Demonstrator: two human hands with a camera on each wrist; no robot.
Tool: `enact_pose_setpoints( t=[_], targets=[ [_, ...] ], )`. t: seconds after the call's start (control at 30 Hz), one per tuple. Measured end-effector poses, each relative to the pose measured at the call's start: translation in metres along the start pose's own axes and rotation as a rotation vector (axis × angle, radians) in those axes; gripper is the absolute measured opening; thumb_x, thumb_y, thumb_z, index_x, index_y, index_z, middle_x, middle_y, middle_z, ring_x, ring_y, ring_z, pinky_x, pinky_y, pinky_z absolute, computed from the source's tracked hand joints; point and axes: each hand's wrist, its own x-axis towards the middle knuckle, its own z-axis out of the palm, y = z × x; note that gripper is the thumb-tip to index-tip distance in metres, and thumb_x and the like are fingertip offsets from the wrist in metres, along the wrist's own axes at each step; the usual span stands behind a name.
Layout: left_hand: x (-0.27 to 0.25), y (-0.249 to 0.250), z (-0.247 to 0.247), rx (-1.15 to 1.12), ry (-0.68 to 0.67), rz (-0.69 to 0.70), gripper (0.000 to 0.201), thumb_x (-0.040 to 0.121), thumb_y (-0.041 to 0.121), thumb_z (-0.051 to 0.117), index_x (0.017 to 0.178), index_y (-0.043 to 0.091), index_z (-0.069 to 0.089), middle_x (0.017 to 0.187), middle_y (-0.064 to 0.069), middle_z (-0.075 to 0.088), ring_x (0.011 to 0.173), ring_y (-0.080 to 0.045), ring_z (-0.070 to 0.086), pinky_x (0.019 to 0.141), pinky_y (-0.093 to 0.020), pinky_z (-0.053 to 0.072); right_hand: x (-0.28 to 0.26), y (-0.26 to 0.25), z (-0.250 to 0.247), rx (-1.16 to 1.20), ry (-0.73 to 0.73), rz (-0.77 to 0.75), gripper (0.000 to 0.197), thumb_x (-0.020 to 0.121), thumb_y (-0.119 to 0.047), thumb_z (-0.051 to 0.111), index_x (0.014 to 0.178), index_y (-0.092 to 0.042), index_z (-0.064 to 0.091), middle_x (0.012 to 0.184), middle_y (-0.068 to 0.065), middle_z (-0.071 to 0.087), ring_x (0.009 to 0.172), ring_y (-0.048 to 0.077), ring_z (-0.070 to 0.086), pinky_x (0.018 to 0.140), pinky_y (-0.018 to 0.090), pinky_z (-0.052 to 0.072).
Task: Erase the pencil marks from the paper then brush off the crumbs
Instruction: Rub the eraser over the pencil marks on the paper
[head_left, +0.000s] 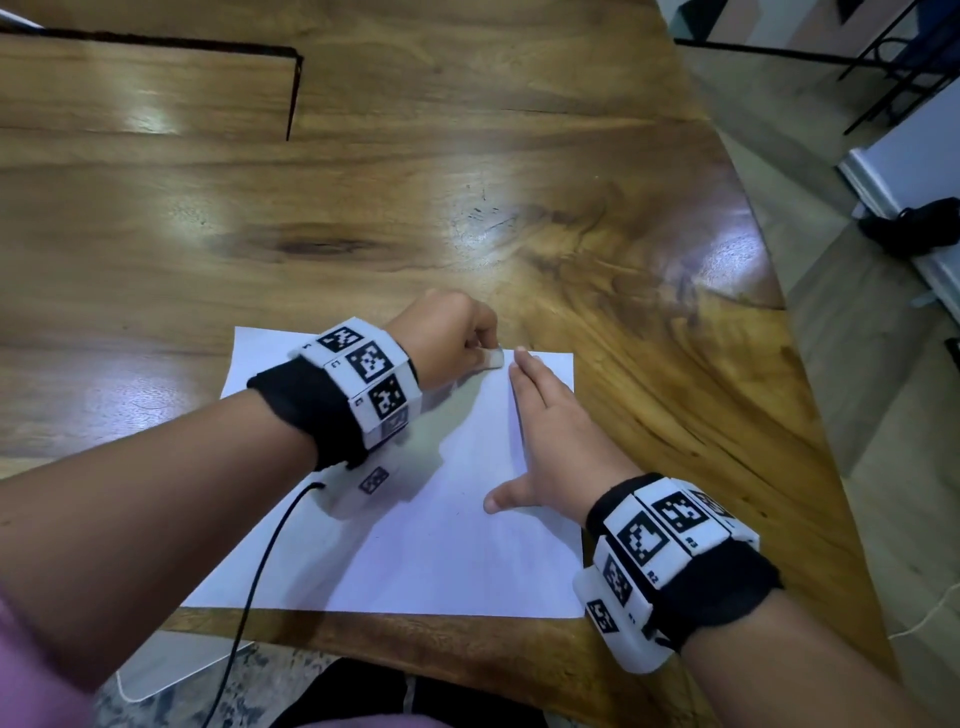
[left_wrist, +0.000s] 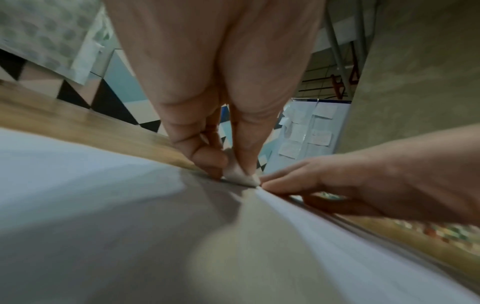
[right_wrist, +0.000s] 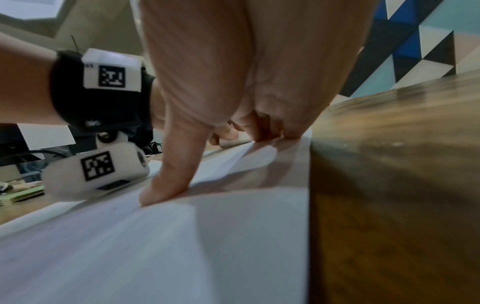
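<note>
Flat white paper (head_left: 441, 545), R hand (head_left: 550, 441) pressing, L hand (head_left: 447, 338) pinching rounded eraser (head_left: 491, 358)

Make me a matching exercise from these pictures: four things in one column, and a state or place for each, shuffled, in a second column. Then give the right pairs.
Things
1. left hand
2. right hand
3. eraser
4. paper

States or places
A. lies flat on the wooden table, near its front edge
B. pinches a small white block
C. rests flat with straight fingers on the sheet's right side
D. touches the sheet near its far edge

Pairs: 1-B, 2-C, 3-D, 4-A
</note>
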Motion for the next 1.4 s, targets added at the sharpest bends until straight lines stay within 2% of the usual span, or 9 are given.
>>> enact_pose_setpoints(
  t=[0.1,0.23,0.47,0.63,0.73,0.97,1.07,1.2,1.4],
  targets=[
    [-0.029,0.002,0.006,0.023,-0.122,0.074,0.013,0.079,0.023,0.065,0.082,0.010,0.067,0.076,-0.004,0.057,0.069,-0.017,0.047,0.057,-0.023,0.026,0.000,0.000,0.000,0.014,-0.002,-0.001,0.132,0.062,-0.043,0.084,0.149,-0.007,-0.010,0.154,-0.006,-0.027,0.144,0.008,-0.016,0.112,0.016,-0.001],
    [-0.058,0.001,0.007,0.081,-0.353,0.136,0.013,0.079,0.026,0.064,0.084,0.015,0.068,0.076,0.002,0.054,0.072,-0.012,0.048,0.060,-0.013,0.034,-0.001,0.000,0.000,0.034,-0.005,-0.004,0.131,0.063,-0.039,0.084,0.149,-0.008,-0.010,0.155,-0.006,-0.027,0.144,0.009,-0.016,0.109,0.015,-0.002],
    [0.003,0.010,-0.004,0.105,-0.057,0.048,0.013,0.076,0.020,0.066,0.082,0.008,0.066,0.076,-0.002,0.051,0.072,-0.019,0.045,0.058,-0.020,0.023,0.000,-0.002,-0.001,-0.023,-0.004,0.003,0.134,0.062,-0.045,0.083,0.148,-0.006,-0.012,0.155,-0.003,-0.025,0.144,0.010,-0.017,0.114,0.020,-0.001],
    [-0.049,-0.001,0.005,0.074,-0.230,0.108,0.013,0.078,0.025,0.065,0.072,0.014,0.062,0.069,0.000,0.050,0.067,-0.017,0.045,0.057,-0.025,0.029,-0.001,-0.001,-0.001,0.005,-0.003,0.000,0.132,0.063,-0.043,0.083,0.149,-0.007,-0.011,0.155,-0.006,-0.026,0.144,0.008,-0.016,0.111,0.017,-0.002],
    [-0.063,-0.004,0.004,0.076,-0.363,0.118,0.011,0.075,0.025,0.067,0.080,0.014,0.068,0.076,-0.002,0.059,0.070,-0.012,0.047,0.059,-0.011,0.032,-0.001,-0.001,0.000,0.017,-0.006,0.001,0.132,0.063,-0.041,0.084,0.149,-0.007,-0.011,0.155,-0.006,-0.027,0.144,0.008,-0.016,0.111,0.016,-0.002],
    [-0.002,0.005,-0.006,0.122,-0.047,0.030,0.011,0.077,0.020,0.065,0.080,0.010,0.064,0.078,-0.002,0.052,0.074,-0.020,0.047,0.065,-0.022,0.029,-0.001,0.000,0.000,-0.007,-0.001,-0.005,0.132,0.063,-0.045,0.082,0.149,-0.006,-0.011,0.155,-0.004,-0.026,0.143,0.009,-0.018,0.110,0.017,-0.003],
    [-0.033,0.000,0.001,0.085,-0.195,0.085,0.015,0.079,0.024,0.065,0.068,0.018,0.056,0.071,0.002,0.050,0.070,-0.020,0.048,0.060,-0.022,0.025,0.000,0.001,0.001,0.003,0.004,-0.006,0.133,0.062,-0.044,0.083,0.149,-0.007,-0.010,0.155,-0.005,-0.026,0.143,0.009,-0.018,0.110,0.016,-0.003],
    [-0.061,-0.003,0.003,0.106,-0.407,0.151,0.012,0.077,0.027,0.066,0.082,0.016,0.068,0.079,0.002,0.060,0.073,-0.010,0.049,0.066,-0.019,0.034,0.000,0.001,0.002,0.013,0.007,-0.008,0.132,0.063,-0.042,0.083,0.149,-0.008,-0.011,0.154,-0.005,-0.028,0.144,0.009,-0.017,0.110,0.016,-0.002],
    [-0.003,0.011,-0.007,0.111,-0.127,0.050,0.010,0.077,0.023,0.067,0.077,0.014,0.064,0.070,0.003,0.048,0.071,-0.016,0.045,0.060,-0.021,0.027,0.000,0.000,0.001,-0.002,0.010,-0.013,0.133,0.062,-0.045,0.083,0.149,-0.006,-0.010,0.155,-0.004,-0.025,0.144,0.010,-0.018,0.113,0.019,-0.002]
  ],
)
